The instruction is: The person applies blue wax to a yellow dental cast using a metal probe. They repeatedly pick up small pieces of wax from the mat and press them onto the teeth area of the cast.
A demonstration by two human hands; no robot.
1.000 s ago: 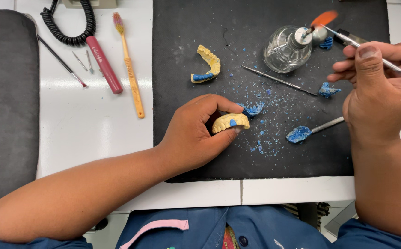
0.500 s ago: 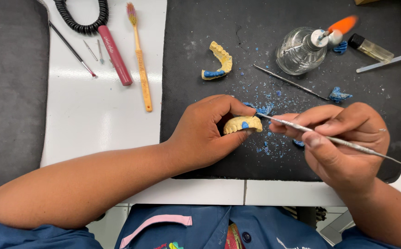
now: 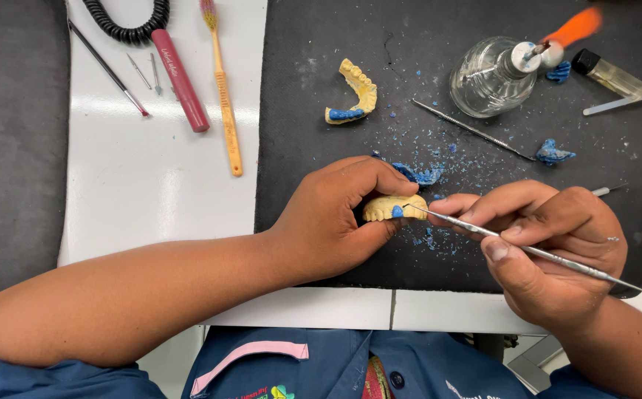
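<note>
The yellow plaster dental arch model point(image 3: 395, 207) is pinched in the left hand point(image 3: 328, 222), grip closed round it, low on the black rubber mat point(image 3: 335, 44). The thin steel wax-carving instrument point(image 3: 550, 255) is held pen-fashion in the right hand point(image 3: 557, 251), grip closed on its shaft, tip touching a blue wax spot on the model. Blue wax crumbs point(image 3: 420, 175) lie at 12 o'clock of the model. A second yellow half-arch with blue wax point(image 3: 354, 92) lies further up. Judged: wax partly placed, shaping unfinished. The glass spirit lamp point(image 3: 487, 77), 1 o'clock, is lit.
</note>
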